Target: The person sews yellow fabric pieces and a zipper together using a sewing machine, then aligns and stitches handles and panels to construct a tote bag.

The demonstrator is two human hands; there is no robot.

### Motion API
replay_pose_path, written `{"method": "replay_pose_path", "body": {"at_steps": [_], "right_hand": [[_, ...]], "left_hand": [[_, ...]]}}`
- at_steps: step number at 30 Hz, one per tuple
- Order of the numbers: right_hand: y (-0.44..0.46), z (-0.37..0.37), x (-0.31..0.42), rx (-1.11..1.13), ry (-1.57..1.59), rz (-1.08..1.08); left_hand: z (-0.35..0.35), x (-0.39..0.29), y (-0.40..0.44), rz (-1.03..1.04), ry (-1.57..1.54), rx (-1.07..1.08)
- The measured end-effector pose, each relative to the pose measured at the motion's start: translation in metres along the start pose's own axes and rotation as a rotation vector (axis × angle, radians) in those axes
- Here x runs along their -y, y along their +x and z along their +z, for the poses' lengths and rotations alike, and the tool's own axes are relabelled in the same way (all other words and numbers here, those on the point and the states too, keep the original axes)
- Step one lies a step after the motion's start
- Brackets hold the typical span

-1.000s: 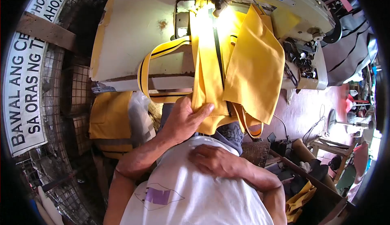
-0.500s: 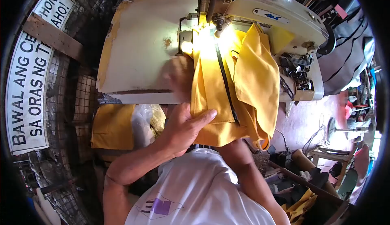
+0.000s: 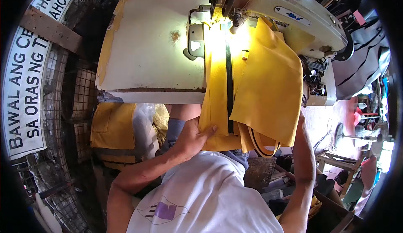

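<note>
A yellow fabric piece hangs from the sewing machine over the table's front edge. A dark zipper runs lengthwise down it, its upper end in the bright light by the needle area. At the lower left edge of the fabric, my left hand pinches it between thumb and fingers. My right hand is at the fabric's right side; the forearm shows, but the fingers are hidden behind the cloth. A yellow loop with dark edging dangles at the bottom.
The pale machine table spreads to the left. Below it lie folded yellow pieces and clear plastic. A lettered sign hangs on wire mesh at left. At right stand a fan and a wooden stool.
My right hand, blurred left of the fabric before, is now at its right side. The large yellow flap spreads flatter and further right. My left hand still grips the lower left edge.
</note>
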State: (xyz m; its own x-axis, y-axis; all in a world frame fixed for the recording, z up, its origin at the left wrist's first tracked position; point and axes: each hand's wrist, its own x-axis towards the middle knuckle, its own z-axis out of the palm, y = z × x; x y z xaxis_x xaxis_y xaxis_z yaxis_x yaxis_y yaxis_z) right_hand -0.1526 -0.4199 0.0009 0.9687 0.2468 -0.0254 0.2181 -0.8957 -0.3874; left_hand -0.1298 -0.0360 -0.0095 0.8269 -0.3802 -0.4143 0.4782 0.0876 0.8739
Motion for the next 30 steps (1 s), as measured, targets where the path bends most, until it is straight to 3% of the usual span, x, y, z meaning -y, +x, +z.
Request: {"method": "replay_pose_path", "body": {"at_steps": [6, 8, 10, 11, 14, 17, 20, 23, 30], "right_hand": [[0.025, -0.020, -0.002, 0.207, -0.135, -0.193], [0.028, -0.055, 0.018, 0.345, -0.210, -0.254], [0.013, -0.088, 0.020, 0.540, 0.031, 0.111], [0.007, -0.109, 0.038, 0.481, -0.102, 0.132], [0.034, -0.105, 0.089, -0.014, 0.103, -0.076], [0.094, -0.047, 0.153, -0.144, 0.100, -0.359], [0.155, 0.017, 0.155, -0.305, 0.046, -0.570], [0.168, 0.038, 0.139, -0.227, 0.035, -0.559], [0.163, 0.039, 0.136, -0.289, 0.105, -0.518]], "left_hand": [[-0.004, 0.024, 0.008, 0.042, 0.262, -0.055], [0.003, 0.015, 0.006, 0.008, 0.159, -0.051], [0.004, 0.014, 0.007, -0.004, 0.156, -0.043], [0.001, 0.017, 0.007, -0.001, 0.203, -0.037], [0.000, 0.018, 0.005, 0.008, 0.239, -0.028], [0.002, 0.010, 0.004, -0.029, 0.219, -0.038], [0.003, 0.000, -0.002, -0.026, 0.204, -0.028], [0.003, -0.007, -0.006, -0.005, 0.151, -0.021], [0.003, -0.002, -0.007, 0.034, 0.221, -0.065]]}}
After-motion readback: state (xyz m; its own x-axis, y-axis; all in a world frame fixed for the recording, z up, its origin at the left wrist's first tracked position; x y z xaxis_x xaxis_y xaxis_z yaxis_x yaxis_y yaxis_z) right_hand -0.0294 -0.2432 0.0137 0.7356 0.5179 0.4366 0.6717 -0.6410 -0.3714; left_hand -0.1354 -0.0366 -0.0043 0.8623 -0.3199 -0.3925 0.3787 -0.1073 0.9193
